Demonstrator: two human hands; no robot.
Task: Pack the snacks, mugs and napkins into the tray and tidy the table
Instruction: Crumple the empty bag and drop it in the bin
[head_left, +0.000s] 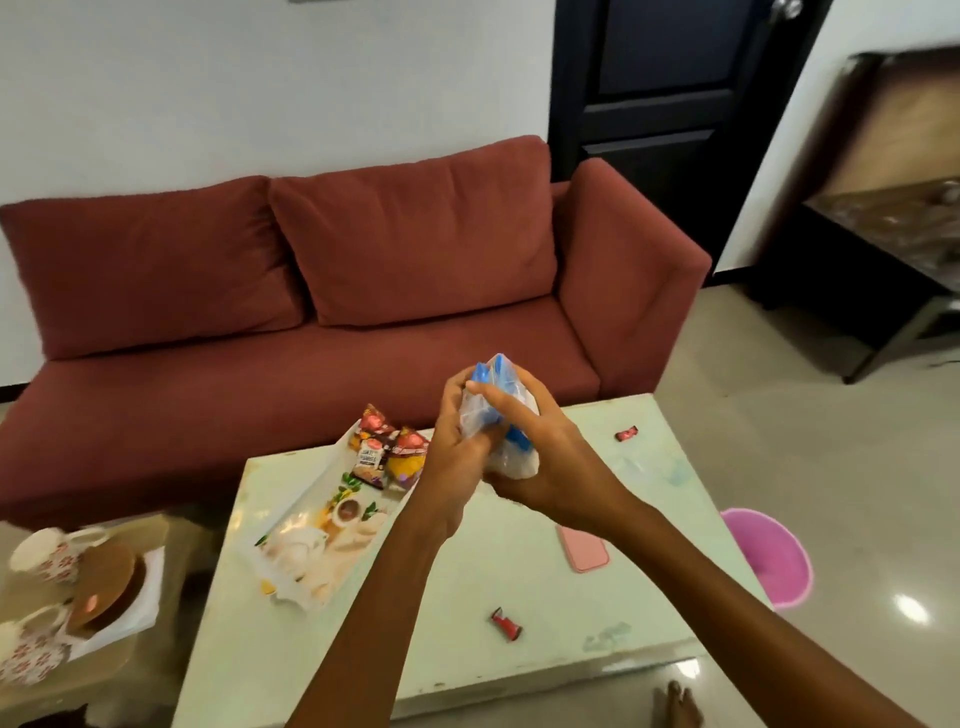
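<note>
Both hands are raised above the pale green coffee table (467, 597), the left hand (457, 447) and the right hand (550, 467) pressed together around a clear plastic packet with blue print (498, 410), fingers closed on it from either side. The printed tray (317, 525) lies on the left part of the table with several snack packets (389, 452) piled at its far end, while two small red wrapped sweets (506, 623) (626, 433) and a pink phone (583, 548) lie loose on the tabletop. Floral mugs (44, 558) sit on a side table at the left, and a pink bucket (774, 558) stands on the floor to the right.
</note>
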